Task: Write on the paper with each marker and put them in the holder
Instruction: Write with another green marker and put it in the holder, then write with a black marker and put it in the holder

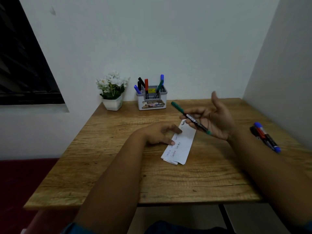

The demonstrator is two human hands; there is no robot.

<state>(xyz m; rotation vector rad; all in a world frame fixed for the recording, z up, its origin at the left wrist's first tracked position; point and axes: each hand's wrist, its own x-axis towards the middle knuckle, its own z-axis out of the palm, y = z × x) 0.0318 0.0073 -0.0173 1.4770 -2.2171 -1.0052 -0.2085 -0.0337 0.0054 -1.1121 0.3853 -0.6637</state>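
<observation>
Two bare hands are over the light-brown wooden table [118, 174]. The right hand [217, 120], at about 2 o'clock from the table's middle, is palm-up above the table and holds a green-capped marker with a black barrel [190, 117] loosely across its fingers, thumb raised; the capped green end points toward 10 o'clock, and the marker hangs above the far end of the paper. The left hand [160, 134] lies with relaxed fingers pressing on the left edge of the long folded strip of white paper [181, 146], which lies flat near the table's middle and bears handwritten words in several colours. At 12 o'clock, against the white wall, stands the grey-and-white plastic marker holder [152, 103] with black, red, blue and green markers upright or tilted in its compartments. Just to its 9 o'clock sits a white pot of white artificial flowers [112, 92]. At 3 o'clock, near the table's right edge, a small bunch of blue, red and black markers [265, 136] lies together, touching.
</observation>
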